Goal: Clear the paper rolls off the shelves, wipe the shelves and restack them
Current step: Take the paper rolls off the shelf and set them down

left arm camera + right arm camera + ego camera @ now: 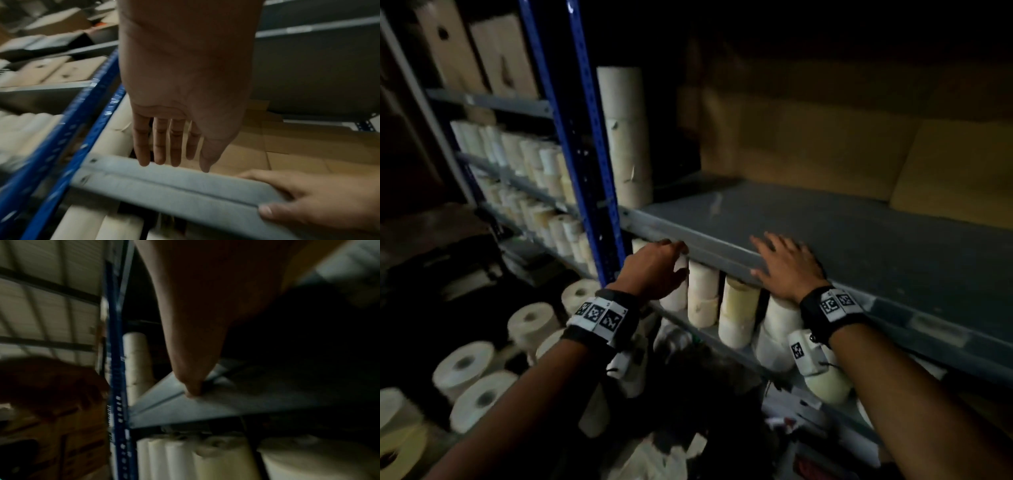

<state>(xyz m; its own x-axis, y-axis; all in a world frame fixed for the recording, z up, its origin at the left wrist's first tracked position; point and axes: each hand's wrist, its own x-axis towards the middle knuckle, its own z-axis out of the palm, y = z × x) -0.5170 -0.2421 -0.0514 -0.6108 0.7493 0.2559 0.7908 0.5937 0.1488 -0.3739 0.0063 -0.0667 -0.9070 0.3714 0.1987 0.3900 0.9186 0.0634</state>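
Note:
A grey metal shelf [842, 240] runs across the right, its top mostly bare. My right hand [786, 265] lies flat on its front edge, fingers spread on top and the thumb [267, 211] against the front lip. My left hand [659, 269] hovers at the lip further left, fingers straight [174, 146], holding nothing. A tall stack of cream paper rolls [625, 137] stands at the shelf's left end. More rolls [702, 296] stand upright on the lower shelf, just below both hands. In the right wrist view the thumb [191, 382] presses on the shelf lip [205, 407].
Blue uprights [592, 154] divide this bay from a left bay packed with rolls [524, 161]. Cardboard boxes [825, 137] line the back of the grey shelf. Several loose rolls [462, 366] lie on the floor at lower left. The room is dim.

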